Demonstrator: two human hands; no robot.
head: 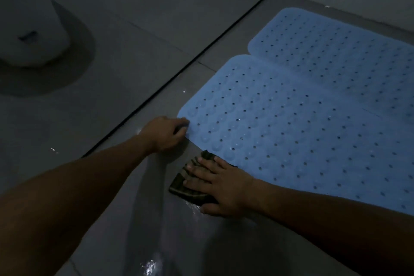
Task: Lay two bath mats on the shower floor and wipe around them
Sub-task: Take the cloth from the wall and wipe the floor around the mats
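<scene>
Down at the near corner of the closer bath mat (280, 123), the left hand (164, 133) has its fingers (181, 129) curled round the mat's rounded corner, pinching the soft edge and holding it slightly off the floor. Just beside it, the right hand (220, 182) lies flat with its fingers (197, 169) straight and spread, pressing down on a folded cloth (184, 188). The cloth is dark with paler stripes, looks damp and limp, and sits on the floor right against the mat's near edge, its far tip reaching the lifted corner. The thumb rests on the floor beyond the cloth's near end.

The mat itself is pale blue, rubbery and flexible, with rounded corners, a regular grid of small round holes and rows of shallow round bumps. A second bath mat (336, 51) of the same colour and pattern lies farther off, its edge touching or slightly overlapping the first; which of the two I cannot tell in the dim light.

Both mats lie on a grey tiled shower floor (143, 219), matte in most places but glossy with wet patches near the cloth and near the bottom of the view. A dark straight groove (201, 51) runs diagonally just left of the mats. Beyond it, well apart, stands a white toilet base (29, 18), smooth and rounded.
</scene>
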